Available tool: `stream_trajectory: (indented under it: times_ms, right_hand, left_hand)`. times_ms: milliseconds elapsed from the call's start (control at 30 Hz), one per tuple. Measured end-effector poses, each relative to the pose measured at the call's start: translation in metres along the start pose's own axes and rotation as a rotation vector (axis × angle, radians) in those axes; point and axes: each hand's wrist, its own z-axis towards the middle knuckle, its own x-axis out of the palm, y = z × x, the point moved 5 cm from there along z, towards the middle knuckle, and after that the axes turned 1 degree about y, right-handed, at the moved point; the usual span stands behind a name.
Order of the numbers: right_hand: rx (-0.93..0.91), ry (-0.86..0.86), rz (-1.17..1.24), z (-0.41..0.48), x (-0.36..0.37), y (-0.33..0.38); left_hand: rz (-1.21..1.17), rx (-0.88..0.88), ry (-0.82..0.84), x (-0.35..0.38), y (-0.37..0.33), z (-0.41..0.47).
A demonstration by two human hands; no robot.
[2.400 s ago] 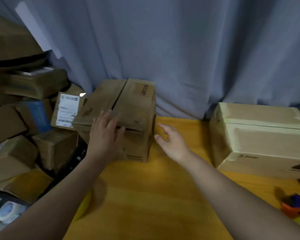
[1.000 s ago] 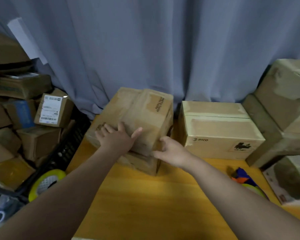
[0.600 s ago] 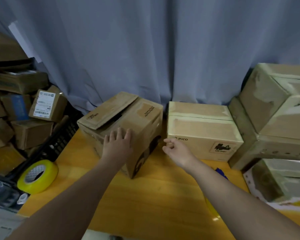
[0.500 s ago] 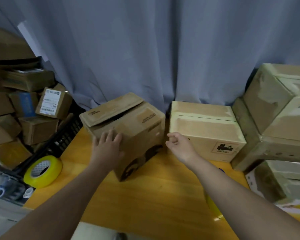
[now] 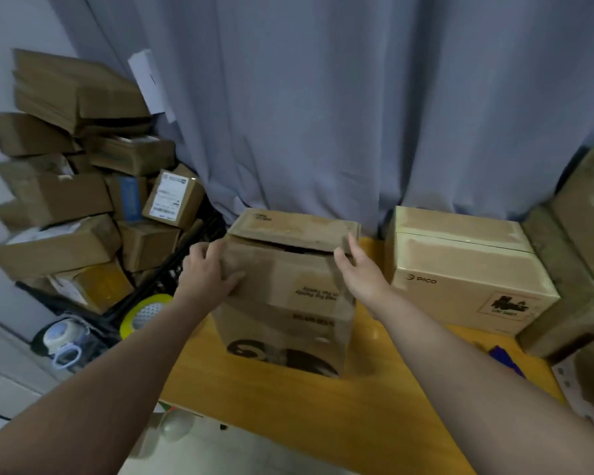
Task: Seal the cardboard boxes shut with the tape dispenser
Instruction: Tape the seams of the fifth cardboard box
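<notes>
box (image 5: 282, 293) upright mid-table (image 5: 288, 406), near taped box (image 5: 460, 269) | left hand (image 5: 208, 274) grips its top left corner; right hand (image 5: 357, 272) flat, fingers straight, on top right edge | likely light, walls stiff, top flap loose: hold by the sides | contents hidden; no tape dispenser made out, only yellow tape roll (image 5: 144, 311) off table's left
</notes>
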Motion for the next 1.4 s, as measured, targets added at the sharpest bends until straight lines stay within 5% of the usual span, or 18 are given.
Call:
stream_trajectory:
  times_ms: [200,467,833,967,1067,1267,1400]
  right_hand:
    - [0.080,-0.146,-0.315,-0.003,0.023,-0.001]
    - [0.201,-0.260,-0.430,-0.048,0.008,-0.013]
    - [0.302,-0.413,-0.532,-0.056,-0.026,-0.025]
    - [0.106,-0.371,-0.243,-0.069,-0.038,-0.034]
    - [0.104,-0.411,0.059,-0.091,-0.063,-0.061]
    - [0.421,-0.316,-0.316,-0.109,-0.134,-0.170]
    - [0.604,-0.245,-0.505,-0.120,-0.172,-0.236]
  left_hand:
    - [-0.174,0.093,0.410,0.009,0.013,0.037]
    - [0.200,0.290,0.327,0.029,-0.022,0.034]
    - [0.302,0.359,0.200,0.044,-0.068,0.022]
    - [0.541,0.418,0.128,0.041,-0.092,0.009]
    - [0.357,0.606,0.086,0.054,-0.137,-0.025]
    - [0.200,0.917,0.194,0.112,-0.237,-0.097]
    - [0.266,0.954,0.262,0.145,-0.277,-0.111]
